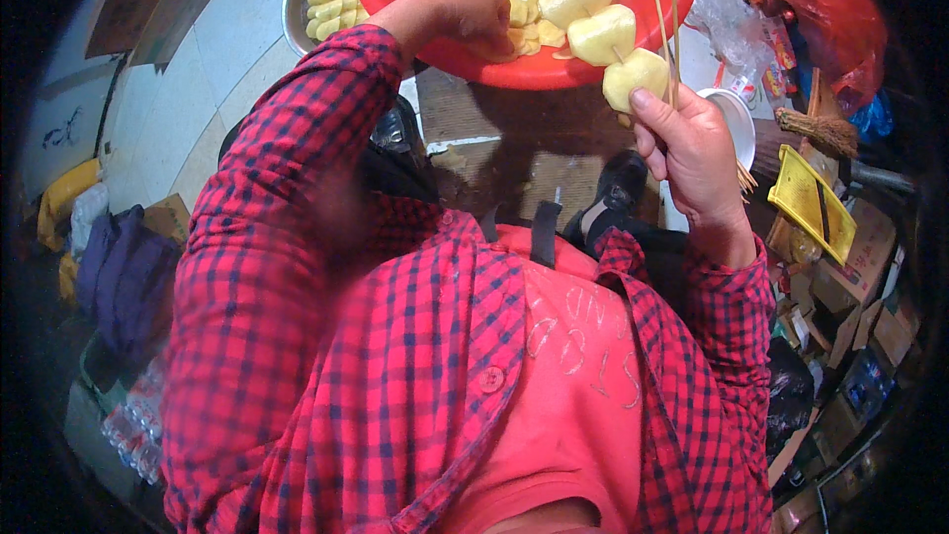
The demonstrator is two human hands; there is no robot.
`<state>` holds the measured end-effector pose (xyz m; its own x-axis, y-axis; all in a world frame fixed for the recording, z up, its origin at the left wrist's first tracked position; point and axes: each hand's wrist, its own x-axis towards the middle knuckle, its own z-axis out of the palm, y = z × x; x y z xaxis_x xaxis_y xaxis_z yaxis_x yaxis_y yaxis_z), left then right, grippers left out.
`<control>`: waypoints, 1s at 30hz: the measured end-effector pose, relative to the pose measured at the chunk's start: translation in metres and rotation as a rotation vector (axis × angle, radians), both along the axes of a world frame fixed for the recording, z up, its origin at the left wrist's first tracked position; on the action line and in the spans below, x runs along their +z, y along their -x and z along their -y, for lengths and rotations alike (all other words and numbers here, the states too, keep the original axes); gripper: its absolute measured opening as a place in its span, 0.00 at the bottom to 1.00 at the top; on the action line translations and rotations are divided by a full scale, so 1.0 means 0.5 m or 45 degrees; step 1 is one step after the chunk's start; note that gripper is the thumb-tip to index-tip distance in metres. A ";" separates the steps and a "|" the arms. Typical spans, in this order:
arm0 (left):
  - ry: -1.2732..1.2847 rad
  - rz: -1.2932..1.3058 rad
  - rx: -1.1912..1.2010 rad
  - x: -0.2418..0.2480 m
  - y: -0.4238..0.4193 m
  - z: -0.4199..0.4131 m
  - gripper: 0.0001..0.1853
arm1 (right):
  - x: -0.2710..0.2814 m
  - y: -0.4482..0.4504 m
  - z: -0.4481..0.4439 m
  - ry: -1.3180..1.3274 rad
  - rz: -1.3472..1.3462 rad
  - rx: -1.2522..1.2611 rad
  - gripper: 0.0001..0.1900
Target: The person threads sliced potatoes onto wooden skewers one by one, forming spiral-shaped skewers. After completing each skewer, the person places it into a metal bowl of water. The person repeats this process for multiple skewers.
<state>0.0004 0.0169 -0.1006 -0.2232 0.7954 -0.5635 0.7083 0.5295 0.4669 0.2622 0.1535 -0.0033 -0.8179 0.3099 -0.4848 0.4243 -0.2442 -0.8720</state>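
Observation:
A bamboo skewer threaded with potato slices (577,4) slants over the red plastic basin (498,76). My right hand (686,137) grips its near end, thumb against the last slice (635,81). Two thin bare skewers (669,22) also rise from this hand. My left hand (471,18) reaches into the basin among loose potato slices (525,35). Its fingers are turned down and mostly hidden, so whether they pinch a slice is unclear.
A steel bowl of skewered slices (334,0) stands left of the basin. Right of my right hand are a white tub (734,119), skewer ends (746,178), a yellow slicer (812,202) and a straw brush (819,131). Flattened cardboard (556,193) lies between my feet.

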 end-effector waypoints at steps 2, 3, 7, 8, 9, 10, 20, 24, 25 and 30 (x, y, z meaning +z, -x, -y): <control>-0.015 0.081 0.052 -0.015 0.006 0.000 0.23 | 0.001 0.001 0.000 0.007 -0.001 0.016 0.11; -0.054 0.095 0.090 -0.016 0.005 0.002 0.23 | 0.002 0.001 -0.001 0.007 0.002 0.024 0.11; -0.114 0.140 0.158 -0.025 0.007 0.004 0.23 | 0.008 0.001 0.001 -0.012 0.013 0.035 0.11; -0.105 0.149 0.154 -0.029 0.010 0.002 0.24 | 0.008 0.002 0.002 -0.006 0.010 0.026 0.11; -0.064 0.184 0.143 -0.037 0.015 0.001 0.23 | 0.009 0.003 0.004 0.000 0.008 0.019 0.11; -0.022 0.218 0.132 -0.044 0.021 0.000 0.23 | 0.009 0.003 0.005 0.006 0.006 0.011 0.11; -0.014 0.200 0.426 -0.027 0.032 -0.006 0.17 | 0.008 0.001 0.004 0.003 0.037 0.026 0.11; -0.693 -0.546 -0.729 0.173 0.020 0.042 0.08 | 0.004 -0.002 0.001 -0.015 0.081 0.037 0.11; -1.097 -0.313 -0.563 0.064 0.112 0.049 0.07 | 0.008 0.004 0.006 -0.016 0.078 0.080 0.11; -0.844 -0.293 0.145 0.083 0.107 0.053 0.03 | 0.012 0.002 0.008 -0.007 0.126 0.053 0.12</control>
<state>-0.0529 -0.0096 -0.0592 -0.3806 0.9190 0.1028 0.7849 0.2623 0.5613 0.2614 0.1495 0.0028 -0.7785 0.2793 -0.5621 0.5179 -0.2201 -0.8266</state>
